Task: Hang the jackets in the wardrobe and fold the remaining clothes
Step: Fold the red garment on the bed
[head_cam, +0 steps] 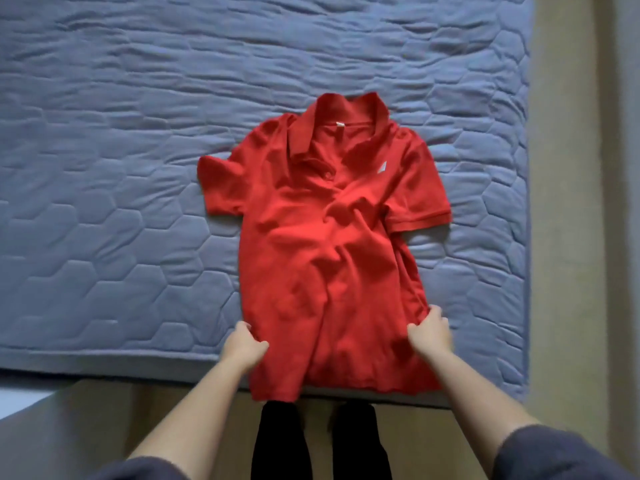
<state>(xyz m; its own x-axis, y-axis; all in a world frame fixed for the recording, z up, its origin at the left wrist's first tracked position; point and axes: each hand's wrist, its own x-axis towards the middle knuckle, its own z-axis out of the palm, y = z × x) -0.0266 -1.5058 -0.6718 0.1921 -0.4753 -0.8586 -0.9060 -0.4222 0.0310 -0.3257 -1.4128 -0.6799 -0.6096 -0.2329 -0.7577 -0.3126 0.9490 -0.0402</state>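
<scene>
The red polo shirt [332,244] is soft, matt knit cloth, creased across the body; the bed's blue-grey cover [121,150] is matt quilted cloth, puckered along stitched hexagons; the floor [568,237] looks smooth and pale, the sleeves [561,455] dark, matt cloth

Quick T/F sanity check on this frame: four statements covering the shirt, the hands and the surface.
1. The red polo shirt lies with its collar away from the person. True.
2. The shirt is folded in half. False: it is spread out, both sleeves showing.
3. The left hand and right hand both grip the shirt's lower sides. True.
4. The shirt lies on a wooden table. False: it lies on a blue quilted mattress.
</scene>
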